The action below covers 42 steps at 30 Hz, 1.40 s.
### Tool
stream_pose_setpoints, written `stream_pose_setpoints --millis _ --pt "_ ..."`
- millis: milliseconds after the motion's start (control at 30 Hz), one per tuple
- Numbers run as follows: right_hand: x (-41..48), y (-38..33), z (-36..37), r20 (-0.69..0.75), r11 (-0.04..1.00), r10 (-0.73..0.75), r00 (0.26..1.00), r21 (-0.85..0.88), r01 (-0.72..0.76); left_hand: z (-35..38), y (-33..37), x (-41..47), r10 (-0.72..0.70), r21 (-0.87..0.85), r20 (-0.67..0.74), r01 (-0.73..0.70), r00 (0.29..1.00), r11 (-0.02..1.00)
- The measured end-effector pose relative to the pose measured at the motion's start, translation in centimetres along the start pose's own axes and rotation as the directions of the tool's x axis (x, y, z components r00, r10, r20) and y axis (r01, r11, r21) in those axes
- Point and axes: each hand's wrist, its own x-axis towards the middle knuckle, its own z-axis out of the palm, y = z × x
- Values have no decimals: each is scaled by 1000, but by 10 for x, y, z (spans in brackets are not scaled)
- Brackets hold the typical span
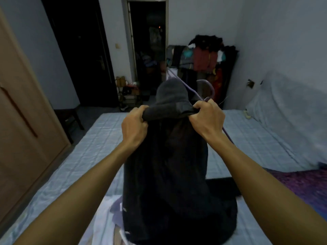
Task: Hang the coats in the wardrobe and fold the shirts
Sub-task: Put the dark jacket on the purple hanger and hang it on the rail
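Head view: both arms reach forward at mid-frame, holding a dark coat [166, 165] up by its collar above the bed [88, 147]. The left grip [135, 121] is clenched round the collar's left end. The right grip [206, 115] is clenched round the right end together with a purple hanger [213, 91], whose hook juts up just beyond the knuckles. The coat's grey hood [170, 92] flops away over the collar, and its lower part lies over pale garments [102, 214] at the bottom of the frame. A wooden wardrobe [26, 121] fills the left edge; heaped clothes [205, 57] sit upper right of centre.
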Motion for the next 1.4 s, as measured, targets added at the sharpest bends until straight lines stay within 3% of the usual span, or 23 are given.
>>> stream_pose_setpoints --millis 200,333,400,500,567,667,800,1033,1200,1300,1400 --pt "37 -13 -56 -219 997 -51 974 47 63 -36 50 51 216 79 -154 -206 964 975" --pt "43 -15 -76 -306 988 -101 947 77 130 -54 63 59 262 100 -186 -247 947 964" --pt "38 -13 -78 -246 989 -114 963 69 134 -62 65 57 221 95 -128 -210 967 973" --pt "24 -5 -73 14 985 -160 987 70 158 -67 62 54 43 60 5 -43 999 997" --pt "12 2 -69 161 978 -151 975 164 125 -62 56 46 -65 48 37 63 997 997" --pt "-9 14 -62 174 920 -94 980 392 19 -47 44 29 -169 91 89 161 982 983" --pt "-34 22 -59 179 899 -53 982 436 -31 -32 18 11 -310 150 149 288 939 946" --pt "-59 28 -42 205 864 -74 976 503 -40 -47 -36 -12 -583 191 98 560 806 806" --pt "-75 39 -35 394 907 -118 911 417 -63 -60 -68 -22 -637 195 61 617 769 763" --pt "-87 33 -18 508 948 -130 851 315 -43 -57 -72 -23 -584 194 93 560 807 805" --pt "-95 19 3 536 967 -113 837 252 -31 -50 -64 -24 -495 197 149 465 856 863"
